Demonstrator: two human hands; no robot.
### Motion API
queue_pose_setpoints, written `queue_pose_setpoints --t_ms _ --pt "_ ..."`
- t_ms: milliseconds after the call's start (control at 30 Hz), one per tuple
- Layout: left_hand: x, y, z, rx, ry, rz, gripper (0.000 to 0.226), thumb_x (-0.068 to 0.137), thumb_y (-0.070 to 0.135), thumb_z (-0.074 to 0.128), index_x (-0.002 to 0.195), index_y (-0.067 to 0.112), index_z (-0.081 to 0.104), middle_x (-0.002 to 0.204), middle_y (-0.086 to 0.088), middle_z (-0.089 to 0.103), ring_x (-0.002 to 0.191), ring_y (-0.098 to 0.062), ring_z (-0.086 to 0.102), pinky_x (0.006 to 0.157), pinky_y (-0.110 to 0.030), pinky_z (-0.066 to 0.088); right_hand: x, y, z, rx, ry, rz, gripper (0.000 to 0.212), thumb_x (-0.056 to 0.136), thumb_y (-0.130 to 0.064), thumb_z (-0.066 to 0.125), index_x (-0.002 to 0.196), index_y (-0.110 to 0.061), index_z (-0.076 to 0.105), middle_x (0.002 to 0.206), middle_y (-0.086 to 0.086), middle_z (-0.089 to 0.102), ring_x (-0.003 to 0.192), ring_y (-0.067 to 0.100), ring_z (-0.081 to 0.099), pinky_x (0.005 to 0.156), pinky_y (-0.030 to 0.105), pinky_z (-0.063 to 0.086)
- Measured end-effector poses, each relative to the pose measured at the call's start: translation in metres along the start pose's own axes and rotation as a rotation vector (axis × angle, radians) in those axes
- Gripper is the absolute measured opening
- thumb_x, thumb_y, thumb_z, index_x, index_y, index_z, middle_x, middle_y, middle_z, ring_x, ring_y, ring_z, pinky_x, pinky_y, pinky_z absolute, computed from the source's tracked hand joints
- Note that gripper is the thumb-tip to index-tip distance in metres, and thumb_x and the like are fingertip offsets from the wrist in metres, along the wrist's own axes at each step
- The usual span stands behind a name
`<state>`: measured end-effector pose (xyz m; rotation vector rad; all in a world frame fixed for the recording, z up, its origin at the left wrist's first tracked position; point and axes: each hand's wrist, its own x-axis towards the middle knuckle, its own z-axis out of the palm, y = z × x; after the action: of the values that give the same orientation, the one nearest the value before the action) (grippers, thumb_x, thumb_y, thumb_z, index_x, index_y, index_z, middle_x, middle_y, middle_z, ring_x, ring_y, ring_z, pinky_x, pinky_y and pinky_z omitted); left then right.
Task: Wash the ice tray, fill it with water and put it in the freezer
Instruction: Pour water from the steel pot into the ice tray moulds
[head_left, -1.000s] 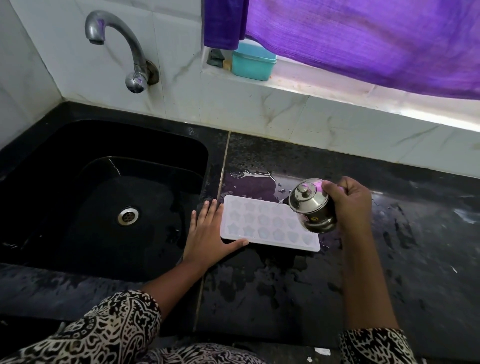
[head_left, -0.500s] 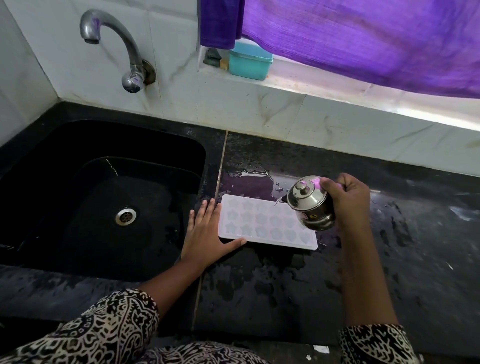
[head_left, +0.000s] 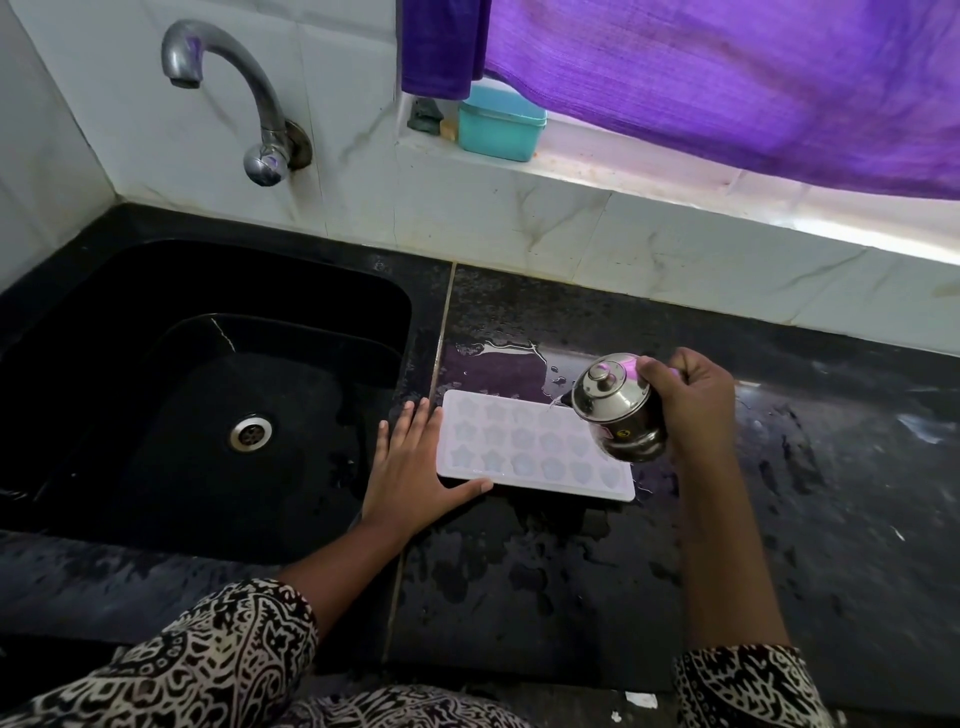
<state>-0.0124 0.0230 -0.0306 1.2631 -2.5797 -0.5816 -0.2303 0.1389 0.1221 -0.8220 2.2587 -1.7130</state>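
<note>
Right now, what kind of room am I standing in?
Most likely a home kitchen: a black stone sink under a curved metal wall tap, a wet black stone counter, and a white plastic ice tray.

bench (head_left: 519, 597): black stone, wet | ice tray (head_left: 524, 452): flat, centre | puddle (head_left: 488, 364): 12 o'clock of tray | left grip (head_left: 410, 467): flat, tray's 9 o'clock edge

Nothing really readable here. There's just a small round sticker (head_left: 621, 431) on the steel pot (head_left: 615, 402), right of the tray, too blurry to make out.
</note>
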Motion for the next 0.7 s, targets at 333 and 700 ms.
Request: queue_pose_setpoints --t_ms 333,700 --pt "-0.0008 0.0004 -0.0013 0.025 -0.016 0.001 0.128 0.056 0.096 0.023 0.156 0.018 0.008 0.165 0.001 0.0 0.151 -0.014 -0.01 0.118 -0.038 -0.013 0.0005 0.0006 0.0011 0.011 0.01 -0.012 0.038 0.081 -0.009 0.065 0.058 -0.018 0.035 0.057 0.002 0.038 0.053 0.011 0.034 0.042 0.013 0.033" --pt "-0.0008 0.0001 -0.001 0.009 -0.012 0.002 0.126 0.058 0.095 0.026 0.156 0.018 0.008 0.165 0.001 0.001 0.15 -0.013 -0.01 0.118 -0.038 -0.013 0.0029 0.0003 0.0014 0.036 0.022 -0.017 0.037 0.081 -0.008 0.064 0.059 -0.016 0.035 0.056 0.001 0.038 0.051 0.009 0.034 0.042 0.011 0.035"
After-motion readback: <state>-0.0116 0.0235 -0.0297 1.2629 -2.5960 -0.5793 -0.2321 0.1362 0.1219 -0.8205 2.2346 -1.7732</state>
